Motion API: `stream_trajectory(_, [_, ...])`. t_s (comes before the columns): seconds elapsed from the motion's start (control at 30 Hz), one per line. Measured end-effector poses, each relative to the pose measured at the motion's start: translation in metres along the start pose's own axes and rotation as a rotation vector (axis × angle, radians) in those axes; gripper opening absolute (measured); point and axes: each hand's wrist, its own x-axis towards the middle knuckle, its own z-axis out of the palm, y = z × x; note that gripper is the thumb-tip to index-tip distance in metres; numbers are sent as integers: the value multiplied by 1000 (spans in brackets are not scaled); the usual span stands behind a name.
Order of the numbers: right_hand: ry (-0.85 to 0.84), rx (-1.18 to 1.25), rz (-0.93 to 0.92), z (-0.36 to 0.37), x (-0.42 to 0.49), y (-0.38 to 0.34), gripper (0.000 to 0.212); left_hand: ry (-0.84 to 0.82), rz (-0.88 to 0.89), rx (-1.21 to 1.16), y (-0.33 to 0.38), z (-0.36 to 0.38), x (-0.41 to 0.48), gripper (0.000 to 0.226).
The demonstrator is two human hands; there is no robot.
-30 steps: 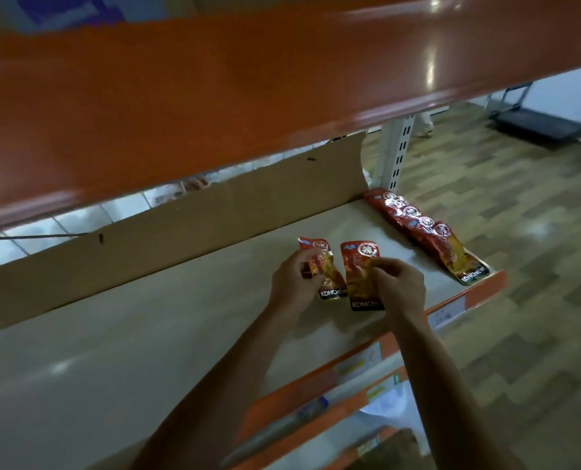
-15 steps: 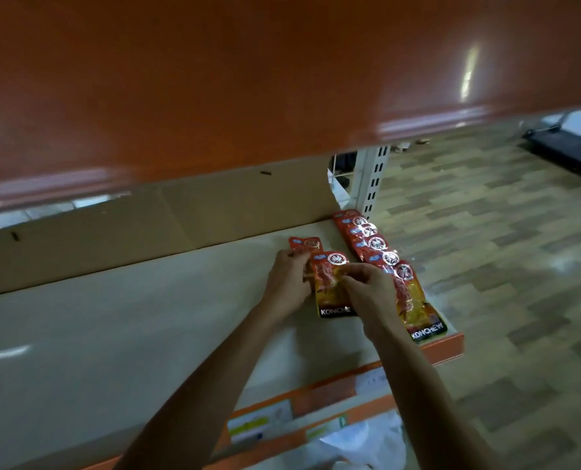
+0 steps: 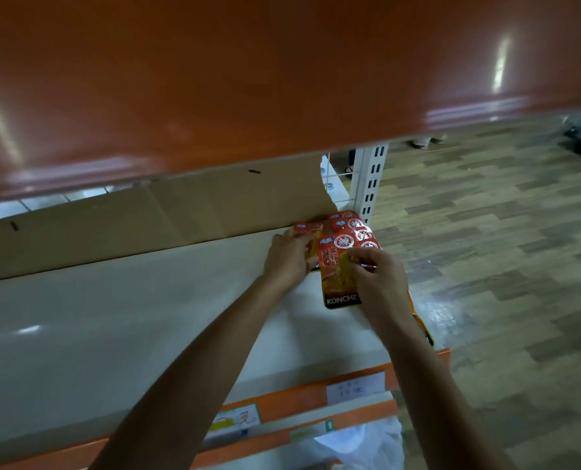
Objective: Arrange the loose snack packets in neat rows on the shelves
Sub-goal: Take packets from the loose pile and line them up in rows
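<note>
Above everything hung the glossy orange upper shelf (image 3: pixel 248 79), and beneath it the pale shelf (image 3: pixel 112 317) ran from the left, bare over most of its width, with a cardboard sheet (image 3: pixel 112 232) standing along its back edge. Near the back right corner the left grip (image 3: pixel 287 261) had its fingers curled over a red snack packet (image 3: pixel 307 228) that lay flat against the cardboard. Just right of it, partly overlapping, lay a second packet (image 3: pixel 338 276) marked KONCHE, pinched at its right side by the right grip (image 3: pixel 379 278). A row of matching packets (image 3: pixel 353 225) ran along the shelf's right edge, touching the second packet and partly hidden by the right forearm. A white slotted post (image 3: pixel 370 178) stood behind that corner, with wood-patterned floor (image 3: pixel 502 232) beyond.
</note>
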Motion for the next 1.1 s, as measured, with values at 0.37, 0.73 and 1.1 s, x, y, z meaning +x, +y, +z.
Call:
stream_trajectory(0.37, [-5,-62,-52,-7,12,-1,27,46,9,21,3,6,8,54])
stream_trajectory(0.73, [-15,-48,-42,-8,18,-3,27,130,23,-88,1,5,8,40])
stream_trajectory(1.1, [-45,-123,-117,9,28,-11,26,97,-191,-1021,25,-5,-38,54])
